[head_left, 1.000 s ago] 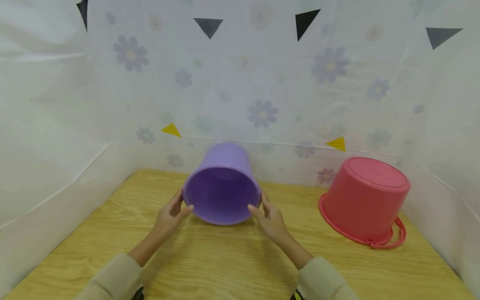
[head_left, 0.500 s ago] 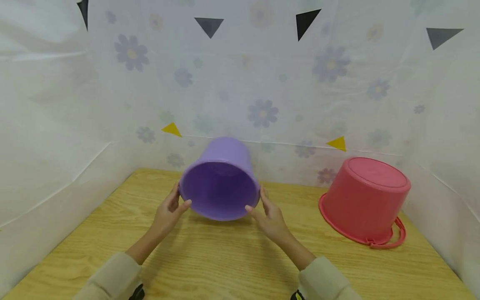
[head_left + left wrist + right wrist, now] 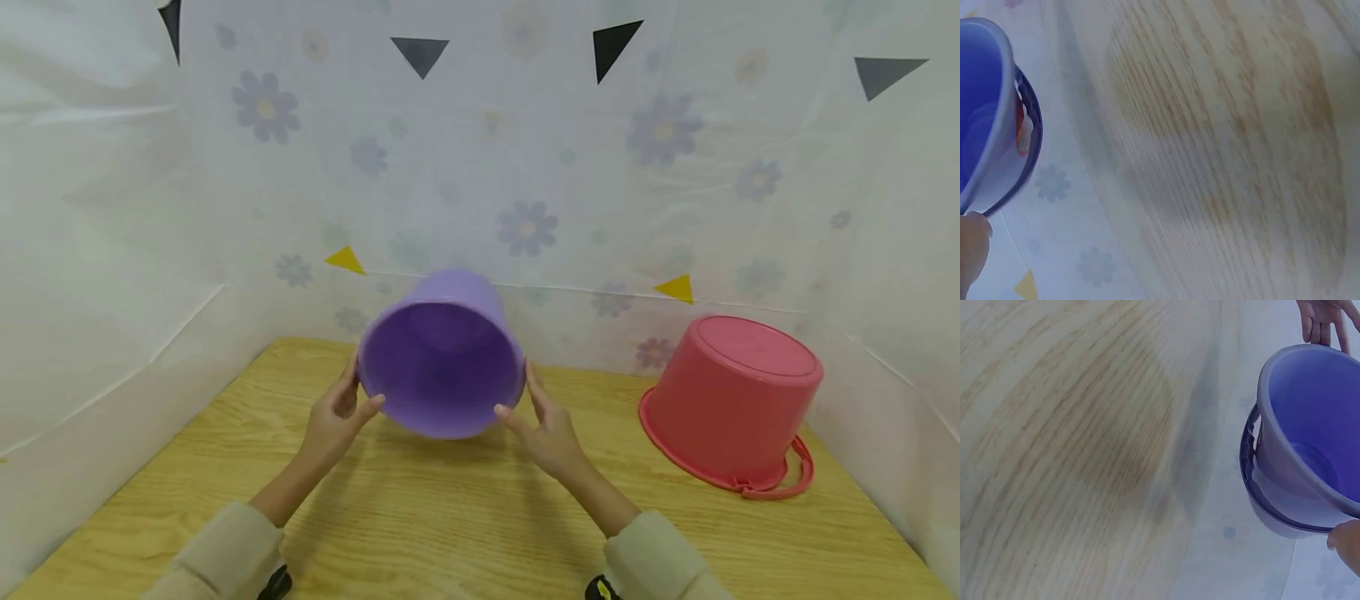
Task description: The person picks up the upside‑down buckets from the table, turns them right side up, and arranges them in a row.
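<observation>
A purple bucket [image 3: 442, 375] is tipped on its side, its mouth facing me, near the middle of the head view. My left hand [image 3: 333, 423] holds it at the left of the rim, and my right hand [image 3: 551, 435] grips the opposite side. Both thumbs lie at the front of the rim while the fingers reach behind, partly hidden. A dark handle [image 3: 1247, 464] hangs along the bucket's underside in the right wrist view. The bucket looks raised off the table, with shadow below it.
On the right a red bucket [image 3: 738, 404] stands upside down, its red handle [image 3: 802, 471] lying on the wooden table [image 3: 442, 517]. White sheeting with flower prints [image 3: 527, 227] and small triangles [image 3: 675, 288] encloses the back and sides.
The purple bucket has risen slightly and tilted, so its mouth faces me more squarely. Both hands have moved up a little with it. The red bucket has stayed put.
</observation>
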The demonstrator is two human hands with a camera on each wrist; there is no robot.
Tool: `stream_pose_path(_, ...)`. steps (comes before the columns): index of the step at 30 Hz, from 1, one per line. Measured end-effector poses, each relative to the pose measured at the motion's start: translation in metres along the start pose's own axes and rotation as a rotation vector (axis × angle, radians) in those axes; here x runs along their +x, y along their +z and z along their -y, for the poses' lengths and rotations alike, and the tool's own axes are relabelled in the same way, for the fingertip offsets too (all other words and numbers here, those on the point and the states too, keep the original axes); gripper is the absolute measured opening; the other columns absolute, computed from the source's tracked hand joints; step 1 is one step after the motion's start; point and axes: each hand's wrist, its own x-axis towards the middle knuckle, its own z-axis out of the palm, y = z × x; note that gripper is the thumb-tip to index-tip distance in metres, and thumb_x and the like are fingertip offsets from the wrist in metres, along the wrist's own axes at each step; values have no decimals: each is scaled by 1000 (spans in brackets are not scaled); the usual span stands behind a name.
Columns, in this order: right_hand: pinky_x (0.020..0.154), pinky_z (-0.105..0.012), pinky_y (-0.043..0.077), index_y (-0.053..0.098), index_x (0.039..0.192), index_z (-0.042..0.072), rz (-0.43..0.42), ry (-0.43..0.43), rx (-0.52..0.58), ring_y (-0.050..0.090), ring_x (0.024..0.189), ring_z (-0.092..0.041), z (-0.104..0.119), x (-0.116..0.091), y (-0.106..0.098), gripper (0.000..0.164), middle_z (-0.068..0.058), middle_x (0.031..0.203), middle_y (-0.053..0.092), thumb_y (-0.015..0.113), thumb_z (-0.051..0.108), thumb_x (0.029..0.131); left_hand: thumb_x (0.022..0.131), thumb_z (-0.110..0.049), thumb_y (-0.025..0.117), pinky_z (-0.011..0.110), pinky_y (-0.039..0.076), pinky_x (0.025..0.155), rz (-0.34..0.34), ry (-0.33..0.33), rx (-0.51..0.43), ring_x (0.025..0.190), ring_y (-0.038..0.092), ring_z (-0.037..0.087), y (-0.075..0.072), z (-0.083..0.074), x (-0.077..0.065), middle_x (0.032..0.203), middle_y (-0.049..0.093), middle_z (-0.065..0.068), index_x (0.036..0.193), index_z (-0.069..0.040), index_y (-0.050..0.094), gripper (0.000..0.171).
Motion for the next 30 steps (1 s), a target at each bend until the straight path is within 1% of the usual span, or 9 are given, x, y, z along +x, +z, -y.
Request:
stream_pose_path(2, 113, -47, 18, 13, 146, -2, -11, -25, 8, 9, 142, -33, 1, 2, -1, 77, -17, 154, 8, 60, 18, 89, 90, -3, 56, 8, 26, 103, -12, 9, -9, 139, 15, 31, 1, 0, 0, 153, 13, 18, 146, 1, 13, 71)
stream_pose_path(5, 113, -44, 18, 15, 146, -3, -18, -66, 8, 9, 142, -33, 3, 4, -2, 76, -17, 154, 10, 61, 15, 88, 89, -1, 58, 9, 28, 101, -31, -1, -7, 138, 19, 31, 1, -1, 1, 152, 16, 20, 145, 3, 15, 71)
stream_pose_path(7, 114, -43, 16, 15, 146, -3, -10, -71, 34, 6, 143, -32, 5, 6, -5, 78, -17, 154, 9, 63, 15, 87, 88, -1, 59, 8, 28, 101, -31, -7, 0, 138, 20, 31, 1, -3, 2, 152, 16, 20, 145, 4, 16, 72)
stream_pose_path(11, 115, -42, 14, 12, 148, 2, 15, -45, 63, 2, 144, -30, 10, 9, -14, 86, -17, 155, 3, 67, 22, 85, 85, -1, 62, 6, 27, 102, -4, -5, 7, 139, 19, 32, -1, -9, 6, 152, 15, 22, 145, 6, 13, 77)
stream_pose_path(16, 115, -45, 14, 9, 148, 3, 48, -72, 34, 1, 143, -32, 15, 13, -23, 102, -17, 155, 0, 76, 33, 76, 81, -3, 68, 9, 25, 104, 28, 10, 23, 140, 16, 33, -2, -17, 10, 153, 12, 22, 146, 5, 10, 87)
stream_pose_path(19, 115, -48, 14, 8, 149, 5, 47, -99, 5, 1, 143, -33, 18, 15, -26, 110, -16, 155, 1, 79, 38, 71, 79, -7, 72, 9, 25, 104, 44, 27, 44, 141, 14, 34, -3, -21, 12, 153, 9, 23, 146, 5, 8, 94)
stream_pose_path(22, 115, -50, 14, 8, 149, 5, 45, -111, -11, 0, 144, -33, 19, 16, -28, 114, -15, 156, 1, 81, 39, 68, 77, -10, 75, 9, 24, 105, 61, 58, 29, 141, 13, 35, -4, -24, 14, 153, 7, 24, 146, 5, 7, 98)
stream_pose_path(26, 115, -48, 15, 8, 149, 5, 45, -99, -3, 1, 144, -31, 19, 17, -28, 114, -14, 156, -1, 81, 38, 68, 75, -10, 77, 7, 25, 104, 89, 106, -1, 140, 12, 38, -5, -27, 17, 153, 6, 26, 145, 8, 4, 103)
stream_pose_path(30, 115, -46, 15, 10, 148, 2, 22, -98, 31, 2, 144, -30, 17, 18, -26, 111, -17, 155, -1, 80, 36, 69, 72, -11, 79, 6, 25, 104, 104, 129, 22, 140, 11, 39, -6, -29, 18, 153, 5, 26, 145, 8, 4, 107)
